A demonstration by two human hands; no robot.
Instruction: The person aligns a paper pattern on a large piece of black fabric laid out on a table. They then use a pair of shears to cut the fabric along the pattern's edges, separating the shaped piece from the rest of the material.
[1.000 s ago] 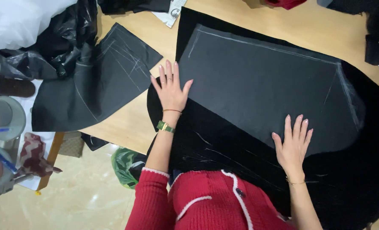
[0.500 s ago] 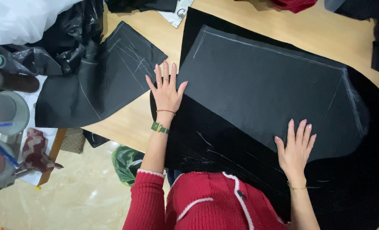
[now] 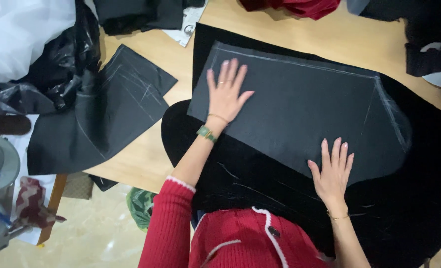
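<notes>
A dark grey pattern piece (image 3: 300, 109) with chalk lines along its edges lies on a larger sheet of black fabric (image 3: 409, 198) on the wooden table (image 3: 324, 39). My left hand (image 3: 226, 94) rests flat on the piece's left end, fingers spread, with a ring and a green wristwatch. My right hand (image 3: 332, 171) lies flat on the piece's lower edge, fingers together, with a thin bracelet on the wrist. Neither hand holds anything. I wear a red knitted top with white trim.
A second grey chalk-marked piece (image 3: 106, 114) lies at the table's left, partly over its edge. Black plastic and white material (image 3: 27, 44) are heaped at far left, red cloth (image 3: 300, 7) and dark garments (image 3: 429, 34) at the back. A green bag (image 3: 141, 206) sits on the floor.
My left hand has slid right onto the grey piece's left end. My right hand has stayed at the piece's lower edge. The view has shifted a little.
</notes>
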